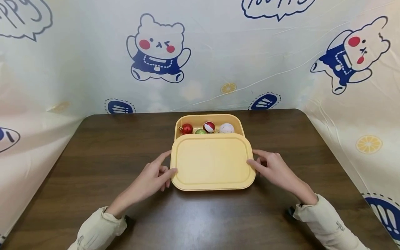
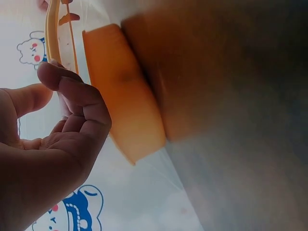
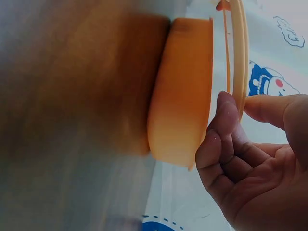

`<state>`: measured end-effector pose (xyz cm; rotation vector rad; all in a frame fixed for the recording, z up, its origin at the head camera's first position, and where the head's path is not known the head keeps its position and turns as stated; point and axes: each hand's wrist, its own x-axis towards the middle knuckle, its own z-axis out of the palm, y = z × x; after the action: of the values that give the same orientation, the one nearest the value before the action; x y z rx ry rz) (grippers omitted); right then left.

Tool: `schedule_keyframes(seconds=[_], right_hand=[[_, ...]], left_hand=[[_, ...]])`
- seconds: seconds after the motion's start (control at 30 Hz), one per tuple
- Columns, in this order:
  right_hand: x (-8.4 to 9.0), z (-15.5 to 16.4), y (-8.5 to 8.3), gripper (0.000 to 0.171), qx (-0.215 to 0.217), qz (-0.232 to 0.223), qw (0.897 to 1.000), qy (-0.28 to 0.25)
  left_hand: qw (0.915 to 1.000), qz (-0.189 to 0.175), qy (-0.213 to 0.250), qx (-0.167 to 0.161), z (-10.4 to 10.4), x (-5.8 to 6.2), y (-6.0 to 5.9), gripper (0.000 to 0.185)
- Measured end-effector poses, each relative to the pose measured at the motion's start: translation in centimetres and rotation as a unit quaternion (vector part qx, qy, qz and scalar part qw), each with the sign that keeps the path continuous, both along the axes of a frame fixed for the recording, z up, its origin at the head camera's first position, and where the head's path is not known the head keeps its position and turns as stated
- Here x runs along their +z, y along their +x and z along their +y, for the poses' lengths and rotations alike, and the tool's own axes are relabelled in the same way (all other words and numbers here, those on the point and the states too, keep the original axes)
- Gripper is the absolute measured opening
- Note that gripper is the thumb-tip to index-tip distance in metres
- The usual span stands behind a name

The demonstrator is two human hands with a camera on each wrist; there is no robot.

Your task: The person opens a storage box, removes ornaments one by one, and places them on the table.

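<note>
Both hands hold a pale yellow lid (image 1: pixel 213 162) with rounded corners by its two short sides. My left hand (image 1: pixel 155 173) pinches its left edge, thumb on top and fingers beneath. At the right edge my right hand (image 1: pixel 274 169) grips it in the same way. Behind and below the lid stands a yellow box (image 1: pixel 193 119), its near part hidden. The wrist views show a gap between the lid (image 3: pixel 239 57) and the box (image 3: pixel 183 91). Inside lie a red ball (image 1: pixel 187 128), a red and white ball (image 1: pixel 209 126), a white speckled ball (image 1: pixel 226 128) and a partly covered green ball (image 1: pixel 200 131).
The box stands on a dark brown wooden table (image 1: pixel 125 139), close to its far edge. A pale curtain (image 1: pixel 212 52) printed with cartoon bears surrounds the table at the back and on both sides.
</note>
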<state>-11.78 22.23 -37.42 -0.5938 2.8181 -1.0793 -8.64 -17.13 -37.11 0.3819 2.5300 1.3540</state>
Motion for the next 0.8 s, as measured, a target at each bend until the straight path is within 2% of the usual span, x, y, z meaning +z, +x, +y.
schedule_keyframes(seconds=[0.2, 0.4, 0.57, 0.8], right_hand=[[-0.7, 0.2, 1.3, 0.052, 0.015, -0.023, 1.000, 0.006], [-1.2, 0.5, 2.7, 0.058, 0.045, -0.071, 0.996, 0.006], [-1.3, 0.7, 3.7, 0.058, 0.056, -0.075, 0.996, -0.003], [-1.5, 0.8, 4.7, 0.060, 0.069, -0.091, 0.993, -0.007]], left_hand=[[0.9999, -0.011, -0.002, -0.012, 0.0, -0.4, 1.1, 0.066], [0.9987, -0.033, -0.018, -0.033, -0.2, -0.9, 2.4, 0.069], [0.9975, -0.040, -0.014, -0.057, -0.4, -1.2, 3.4, 0.072], [0.9961, -0.048, 0.001, -0.074, -0.5, -1.5, 4.3, 0.073]])
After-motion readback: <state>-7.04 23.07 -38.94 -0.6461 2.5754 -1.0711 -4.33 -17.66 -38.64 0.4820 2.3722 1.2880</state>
